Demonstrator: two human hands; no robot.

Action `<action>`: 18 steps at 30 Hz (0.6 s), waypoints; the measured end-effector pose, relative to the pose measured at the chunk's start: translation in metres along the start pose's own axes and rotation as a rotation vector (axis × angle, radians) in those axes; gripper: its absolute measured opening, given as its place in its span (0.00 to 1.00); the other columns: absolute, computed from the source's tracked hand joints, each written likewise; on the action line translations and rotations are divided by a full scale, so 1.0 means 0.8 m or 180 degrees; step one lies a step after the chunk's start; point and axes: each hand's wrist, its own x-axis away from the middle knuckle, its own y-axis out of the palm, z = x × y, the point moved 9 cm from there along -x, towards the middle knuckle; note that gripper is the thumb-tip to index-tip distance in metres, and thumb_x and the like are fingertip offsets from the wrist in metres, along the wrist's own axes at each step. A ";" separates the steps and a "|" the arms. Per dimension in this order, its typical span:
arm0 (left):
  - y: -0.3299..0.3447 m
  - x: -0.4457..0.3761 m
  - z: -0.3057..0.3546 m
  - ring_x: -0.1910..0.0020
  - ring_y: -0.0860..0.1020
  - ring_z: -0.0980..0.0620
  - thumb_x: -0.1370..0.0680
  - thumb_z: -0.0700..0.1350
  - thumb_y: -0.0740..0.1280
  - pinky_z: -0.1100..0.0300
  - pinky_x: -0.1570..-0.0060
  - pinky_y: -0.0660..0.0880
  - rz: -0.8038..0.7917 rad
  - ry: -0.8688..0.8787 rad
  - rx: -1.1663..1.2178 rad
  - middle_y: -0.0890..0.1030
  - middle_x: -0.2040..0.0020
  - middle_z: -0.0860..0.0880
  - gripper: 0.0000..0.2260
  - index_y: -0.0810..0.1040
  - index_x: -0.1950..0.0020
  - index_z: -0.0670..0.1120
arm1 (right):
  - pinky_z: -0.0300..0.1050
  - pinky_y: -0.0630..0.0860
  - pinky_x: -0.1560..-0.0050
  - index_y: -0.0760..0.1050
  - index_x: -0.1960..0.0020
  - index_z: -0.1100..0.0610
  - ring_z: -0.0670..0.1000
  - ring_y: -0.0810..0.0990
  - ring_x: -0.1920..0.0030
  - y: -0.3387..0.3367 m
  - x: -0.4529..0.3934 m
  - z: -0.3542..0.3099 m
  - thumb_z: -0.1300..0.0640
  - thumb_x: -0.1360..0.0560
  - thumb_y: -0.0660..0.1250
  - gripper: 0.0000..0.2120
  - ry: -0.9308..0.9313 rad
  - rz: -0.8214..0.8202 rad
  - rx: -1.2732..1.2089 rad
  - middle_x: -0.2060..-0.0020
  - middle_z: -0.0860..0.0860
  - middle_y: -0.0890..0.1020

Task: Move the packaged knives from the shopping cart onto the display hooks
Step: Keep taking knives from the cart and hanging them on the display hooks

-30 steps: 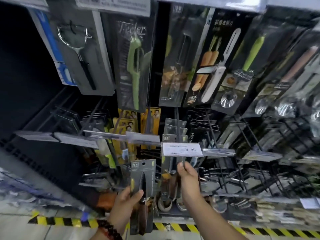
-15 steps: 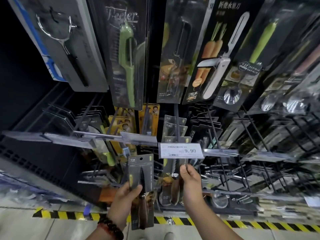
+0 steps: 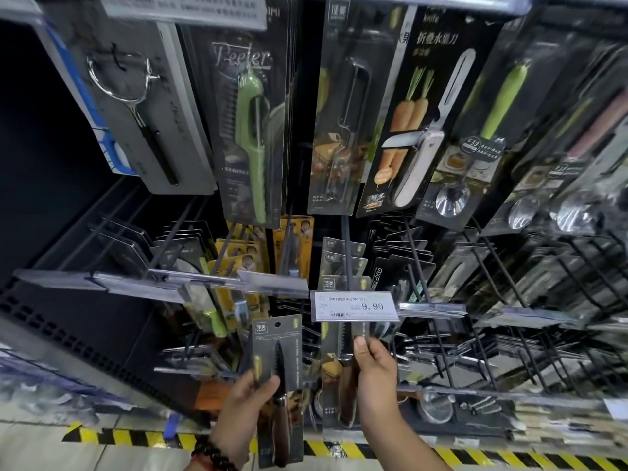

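My right hand (image 3: pixel 373 375) has slid down the knife pack (image 3: pixel 339 365) hanging on the hook (image 3: pixel 347 253), still pinching it; my left hand (image 3: pixel 246 407) grips the next packaged knife (image 3: pixel 278 385), ready.

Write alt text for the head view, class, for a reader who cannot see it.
A person's left hand holds a packaged knife upright before a store display of hooks, while the right hand grips another knife package hanging under a 9.90 price tag. Packaged peelers hang above.
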 end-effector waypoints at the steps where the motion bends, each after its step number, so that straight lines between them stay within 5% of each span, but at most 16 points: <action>1: 0.000 0.000 0.000 0.41 0.77 0.49 0.24 0.44 0.70 0.52 0.40 0.69 -0.0008 0.0002 -0.0020 0.81 0.42 0.49 0.09 0.82 0.45 0.47 | 0.32 0.73 0.69 0.74 0.60 0.63 0.48 0.72 0.68 0.000 0.000 -0.001 0.60 0.21 0.64 0.10 0.0036 0.0027 -0.0038 0.67 0.52 0.72; 4: -0.004 -0.003 -0.003 0.41 0.77 0.47 0.24 0.42 0.69 0.51 0.38 0.69 0.0035 -0.0015 -0.0041 0.82 0.42 0.47 0.09 0.81 0.45 0.45 | 0.32 0.73 0.75 0.73 0.56 0.65 0.46 0.76 0.73 0.005 -0.004 0.001 0.62 0.19 0.60 0.09 0.0219 0.0014 -0.0114 0.68 0.53 0.74; 9: -0.003 0.001 -0.003 0.41 0.77 0.46 0.24 0.39 0.68 0.49 0.34 0.68 0.0083 -0.0081 0.0038 0.82 0.42 0.46 0.08 0.82 0.45 0.44 | 0.36 0.74 0.69 0.74 0.58 0.58 0.49 0.76 0.68 0.014 -0.026 -0.002 0.61 0.19 0.61 0.10 0.0326 -0.0009 0.0086 0.68 0.49 0.76; 14: 0.002 0.009 0.006 0.41 0.77 0.49 0.24 0.41 0.69 0.52 0.38 0.69 0.0109 0.0006 -0.0005 0.82 0.44 0.49 0.08 0.83 0.46 0.45 | 0.45 0.67 0.48 0.72 0.52 0.54 0.47 0.75 0.56 0.036 -0.063 -0.013 0.61 0.17 0.56 0.08 0.0292 -0.0047 0.0554 0.58 0.46 0.76; 18: 0.018 0.016 0.019 0.45 0.78 0.52 0.23 0.41 0.68 0.60 0.49 0.72 -0.0025 0.0179 -0.0192 0.83 0.47 0.49 0.08 0.81 0.44 0.45 | 0.49 0.65 0.44 0.69 0.57 0.54 0.47 0.72 0.57 0.047 -0.082 -0.002 0.58 0.18 0.54 0.11 0.0580 -0.0246 0.0856 0.56 0.50 0.75</action>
